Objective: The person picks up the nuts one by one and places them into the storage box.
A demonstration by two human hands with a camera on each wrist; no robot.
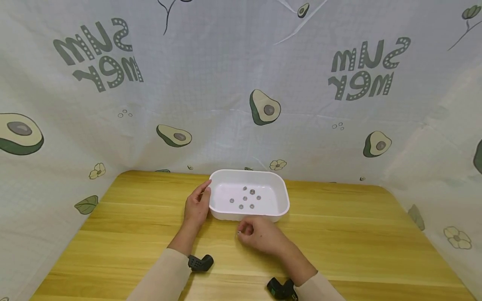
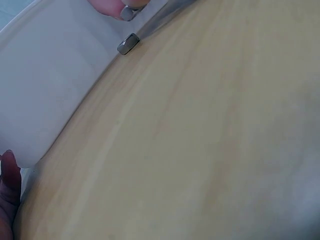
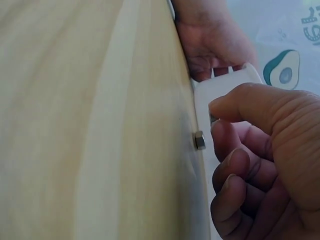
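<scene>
A white plastic tray [image 1: 278, 216] stands on the wooden table with several small metal hex nuts [image 1: 252, 192] spread over its floor. At the tray's left end my left hand [image 1: 197, 206] holds the wall, fingertips up at the rim; its thumb [image 2: 10, 172] lies by the tray's corner in the left wrist view. In front of the tray, my right hand [image 1: 260, 235] pinches a hex nut [image 3: 213, 119] between thumb and forefinger, mostly covered by the fingertips. Another hex nut [image 3: 199, 140] stands on edge on the table, close against the tray's front wall.
Wooden table surface [image 1: 346, 234] extends to both sides of the tray and in front of it. A pale cloth [image 1: 226, 138] printed with avocados hangs right behind the table. Black wrist cameras [image 1: 201, 263] are strapped on both wrists.
</scene>
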